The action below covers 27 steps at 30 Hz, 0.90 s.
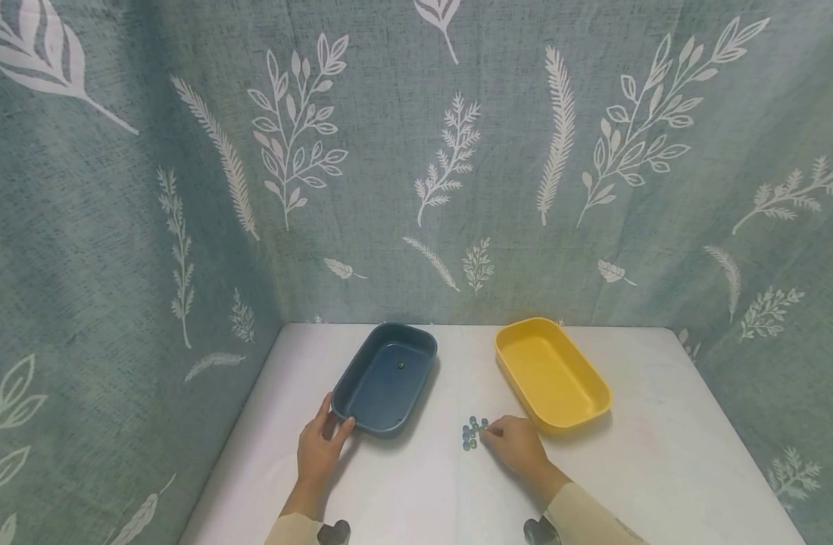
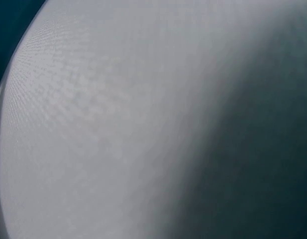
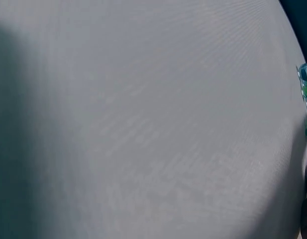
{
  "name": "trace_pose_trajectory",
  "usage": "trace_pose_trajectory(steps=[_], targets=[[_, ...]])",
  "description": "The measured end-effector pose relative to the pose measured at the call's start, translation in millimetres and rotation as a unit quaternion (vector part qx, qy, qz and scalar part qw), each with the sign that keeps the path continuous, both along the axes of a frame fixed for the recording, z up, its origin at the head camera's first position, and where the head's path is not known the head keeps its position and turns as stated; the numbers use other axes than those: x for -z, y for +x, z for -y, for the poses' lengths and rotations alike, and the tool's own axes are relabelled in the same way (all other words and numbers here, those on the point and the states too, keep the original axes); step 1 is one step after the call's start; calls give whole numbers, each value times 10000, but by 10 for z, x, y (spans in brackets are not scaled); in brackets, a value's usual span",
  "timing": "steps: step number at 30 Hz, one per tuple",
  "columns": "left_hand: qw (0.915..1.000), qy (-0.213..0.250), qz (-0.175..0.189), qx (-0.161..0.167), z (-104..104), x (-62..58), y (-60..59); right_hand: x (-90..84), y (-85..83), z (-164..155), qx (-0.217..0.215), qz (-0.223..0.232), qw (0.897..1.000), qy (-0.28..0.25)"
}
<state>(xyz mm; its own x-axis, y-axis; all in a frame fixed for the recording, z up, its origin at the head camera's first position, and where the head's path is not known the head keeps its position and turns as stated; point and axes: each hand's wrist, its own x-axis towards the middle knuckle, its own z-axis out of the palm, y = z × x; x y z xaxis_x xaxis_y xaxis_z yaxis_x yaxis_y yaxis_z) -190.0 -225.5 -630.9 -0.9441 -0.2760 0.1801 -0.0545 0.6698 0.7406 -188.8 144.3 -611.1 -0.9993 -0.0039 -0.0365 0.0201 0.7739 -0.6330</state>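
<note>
1. Gripping the blue tray point(image 1: 382, 393), our left hand point(image 1: 321, 446) could tip it by pressing.
2. Beads point(image 1: 473, 434) lie beside our right hand point(image 1: 519, 448); whether it pinches one, we cannot tell.
3. A nudge could scatter them.

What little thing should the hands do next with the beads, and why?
Probably the right hand should pinch one bead from the little group of beads and lift it toward the blue tray. That hand is right at the group, a small green bead lies in that tray, and the left hand holds the tray's near left corner.
</note>
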Motion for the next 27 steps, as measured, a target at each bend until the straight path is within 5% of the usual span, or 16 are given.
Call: trace_pose_trajectory(steps=[11,27], targets=[[9998,155,-37,81,13,10,14,-1,-13,16,-148,4,9997,173],[9999,133,-33,96,-3,-1,17,11,-70,12,-7,-84,9989,-468]])
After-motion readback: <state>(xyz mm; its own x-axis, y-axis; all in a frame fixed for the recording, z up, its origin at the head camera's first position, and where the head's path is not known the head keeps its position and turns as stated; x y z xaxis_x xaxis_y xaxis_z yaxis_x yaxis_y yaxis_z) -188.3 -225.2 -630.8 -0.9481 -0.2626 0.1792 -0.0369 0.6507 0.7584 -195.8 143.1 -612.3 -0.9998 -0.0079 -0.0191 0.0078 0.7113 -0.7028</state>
